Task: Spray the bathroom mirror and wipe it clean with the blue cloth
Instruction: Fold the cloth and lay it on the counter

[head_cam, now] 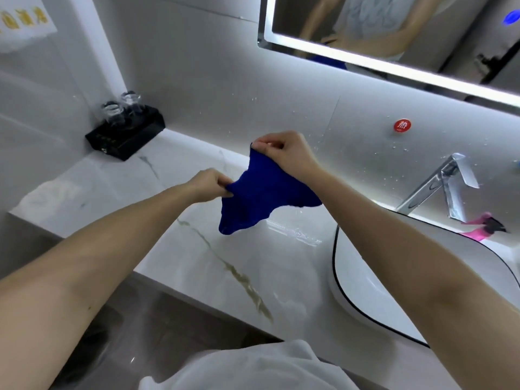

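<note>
Holding: blue cloth (261,192) pinched at its edges by left hand (209,184) and right hand (284,153), mid-air over bench (253,263).
Done: probably spraying; droplets on far wall.
Remaining: wiping mirror (394,29), far right, untouched.

Marble counter (281,263), gold-veined | black tray (126,137) in back left corner, two clear glasses (121,108) on it | white sink (365,277), black rim, right | chrome tap (439,187) behind sink | red round sticker (402,125) on droplet-speckled wall (225,94)
</note>
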Motion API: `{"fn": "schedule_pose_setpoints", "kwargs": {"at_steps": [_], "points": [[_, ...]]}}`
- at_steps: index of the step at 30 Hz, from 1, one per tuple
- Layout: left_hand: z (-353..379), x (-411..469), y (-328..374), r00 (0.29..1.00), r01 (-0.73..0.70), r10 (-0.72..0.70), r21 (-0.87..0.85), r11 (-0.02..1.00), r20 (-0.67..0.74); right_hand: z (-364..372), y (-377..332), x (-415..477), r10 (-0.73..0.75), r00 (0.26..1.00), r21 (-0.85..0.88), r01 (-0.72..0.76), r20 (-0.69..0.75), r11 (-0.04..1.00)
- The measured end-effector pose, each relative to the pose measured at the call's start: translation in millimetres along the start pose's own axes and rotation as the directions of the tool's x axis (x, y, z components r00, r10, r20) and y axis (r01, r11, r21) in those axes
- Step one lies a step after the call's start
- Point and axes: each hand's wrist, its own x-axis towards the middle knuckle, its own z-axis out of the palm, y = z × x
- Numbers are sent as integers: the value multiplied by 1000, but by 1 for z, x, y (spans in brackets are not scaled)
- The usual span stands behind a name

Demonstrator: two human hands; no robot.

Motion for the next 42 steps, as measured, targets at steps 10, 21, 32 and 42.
{"fn": "schedule_pose_setpoints", "kwargs": {"at_steps": [10,21,32,42], "points": [[90,-40,-79,941,208,-166,-115,971,295,119,104,-83,265,888,-150,-224,375,963],[134,-47,-92,945,186,-161,-65,980,283,161,107,-110,317,718,-84,-341,620,936],[116,-42,-77,976,126,-120,-23,992,184,123,143,-96,487,417,-506,-72,768,860],[90,-5,-76,967,129,-136,-48,991,-217,65,165,-26,393,797,-565,-80,458,821]]}}
